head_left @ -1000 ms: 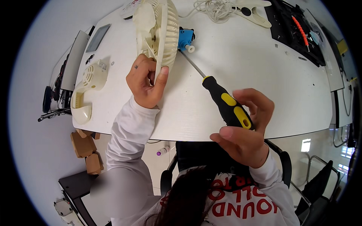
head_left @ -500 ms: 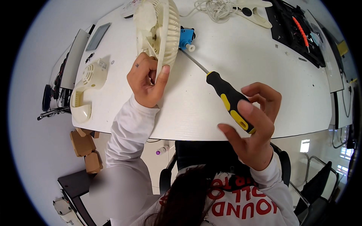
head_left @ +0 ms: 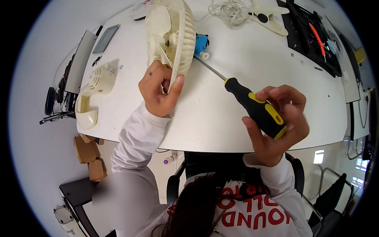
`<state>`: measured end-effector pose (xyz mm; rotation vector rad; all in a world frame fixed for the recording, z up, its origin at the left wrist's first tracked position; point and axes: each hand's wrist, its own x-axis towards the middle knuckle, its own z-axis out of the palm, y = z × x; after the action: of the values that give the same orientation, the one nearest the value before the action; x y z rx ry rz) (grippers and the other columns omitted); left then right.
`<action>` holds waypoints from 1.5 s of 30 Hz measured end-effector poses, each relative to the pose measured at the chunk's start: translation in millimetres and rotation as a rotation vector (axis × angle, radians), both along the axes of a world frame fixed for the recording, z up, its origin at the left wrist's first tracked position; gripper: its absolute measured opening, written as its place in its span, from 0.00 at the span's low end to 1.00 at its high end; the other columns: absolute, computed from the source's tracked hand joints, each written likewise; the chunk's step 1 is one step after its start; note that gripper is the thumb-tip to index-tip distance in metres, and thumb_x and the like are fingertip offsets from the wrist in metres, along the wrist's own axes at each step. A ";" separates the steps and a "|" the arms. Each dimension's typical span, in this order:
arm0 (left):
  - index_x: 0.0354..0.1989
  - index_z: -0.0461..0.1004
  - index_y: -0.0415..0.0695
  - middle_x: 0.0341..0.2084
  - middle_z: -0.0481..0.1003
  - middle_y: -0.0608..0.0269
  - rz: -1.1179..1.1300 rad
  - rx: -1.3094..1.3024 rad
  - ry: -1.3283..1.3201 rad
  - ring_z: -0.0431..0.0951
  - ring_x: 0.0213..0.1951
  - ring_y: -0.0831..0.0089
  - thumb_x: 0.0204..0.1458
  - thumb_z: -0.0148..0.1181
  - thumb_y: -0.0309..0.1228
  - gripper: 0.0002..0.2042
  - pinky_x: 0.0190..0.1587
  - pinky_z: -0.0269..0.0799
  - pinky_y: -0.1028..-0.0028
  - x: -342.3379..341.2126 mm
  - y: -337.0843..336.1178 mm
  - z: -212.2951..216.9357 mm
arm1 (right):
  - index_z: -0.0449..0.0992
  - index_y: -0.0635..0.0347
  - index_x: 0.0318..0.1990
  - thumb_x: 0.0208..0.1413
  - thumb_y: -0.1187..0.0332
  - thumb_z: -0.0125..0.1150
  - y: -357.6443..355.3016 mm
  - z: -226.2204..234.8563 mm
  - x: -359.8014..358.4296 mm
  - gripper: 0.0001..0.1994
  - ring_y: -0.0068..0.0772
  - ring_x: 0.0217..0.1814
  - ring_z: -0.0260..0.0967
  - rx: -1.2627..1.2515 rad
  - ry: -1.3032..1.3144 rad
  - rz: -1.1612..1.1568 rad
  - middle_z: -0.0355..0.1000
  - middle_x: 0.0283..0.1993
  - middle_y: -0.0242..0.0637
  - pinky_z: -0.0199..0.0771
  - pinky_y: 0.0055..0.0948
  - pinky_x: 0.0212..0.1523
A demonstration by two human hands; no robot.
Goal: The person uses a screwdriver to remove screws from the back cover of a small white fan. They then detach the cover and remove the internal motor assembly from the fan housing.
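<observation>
A cream plastic fan housing (head_left: 184,44) with a ribbed rim stands on edge at the far middle of the table. My left hand (head_left: 158,90) grips its near lower edge, fingers inside and thumb on the outer rim. Behind the ribs sits a blue motor part (head_left: 201,42) with a white knob, partly hidden by the housing. My right hand (head_left: 290,124) holds a screwdriver (head_left: 241,93) by its black and yellow handle, fingertips and thumb around the back half. The shaft points up and left, its tip close beneath the blue part; whether it sits in a screw cannot be told.
A cream curved stand piece (head_left: 87,114) and a grey flat device (head_left: 106,38) lie left. At the back are a coiled white cable (head_left: 233,15) and a cream base piece (head_left: 272,23). A black tool case (head_left: 312,43) with an orange-handled tool lies right. Small screws lie nearby.
The screwdriver handle has turned, showing its yellow patches at a different angle. My right hand has shifted right and its fingers sit closer around the handle. My left hand keeps its hold.
</observation>
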<state>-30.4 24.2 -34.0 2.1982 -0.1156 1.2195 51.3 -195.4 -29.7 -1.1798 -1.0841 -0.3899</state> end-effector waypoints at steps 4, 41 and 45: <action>0.18 0.65 0.40 0.13 0.57 0.66 -0.023 -0.003 -0.015 0.53 0.15 0.78 0.38 0.62 0.22 0.10 0.18 0.47 0.78 2.3 1.6 -1.2 | 0.55 0.64 0.54 0.38 0.84 0.64 1.7 9.3 10.7 0.34 0.44 0.48 0.69 0.026 0.098 0.016 0.64 0.44 0.45 0.72 0.38 0.50; 0.17 0.63 0.40 0.13 0.57 0.66 0.004 0.051 -0.040 0.53 0.15 0.78 0.38 0.62 0.22 0.11 0.18 0.46 0.78 3.1 2.0 -2.3 | 0.63 0.64 0.50 0.52 0.72 0.50 -15.1 42.3 34.7 0.17 0.20 0.30 0.60 0.035 0.323 0.027 0.66 0.46 0.43 0.62 0.19 0.23; 0.17 0.63 0.40 0.14 0.58 0.66 -0.016 0.026 -0.036 0.54 0.15 0.78 0.39 0.62 0.22 0.11 0.18 0.47 0.78 3.5 2.2 -2.8 | 0.69 0.57 0.45 0.53 0.69 0.55 13.1 66.7 39.1 0.11 0.09 0.17 0.54 -0.273 0.196 -0.132 0.72 0.41 0.36 0.52 0.10 0.12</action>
<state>-26.9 26.5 -36.8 2.1940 -0.1638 1.2561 90.4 -182.3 37.0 -1.5043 -0.9107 -0.2255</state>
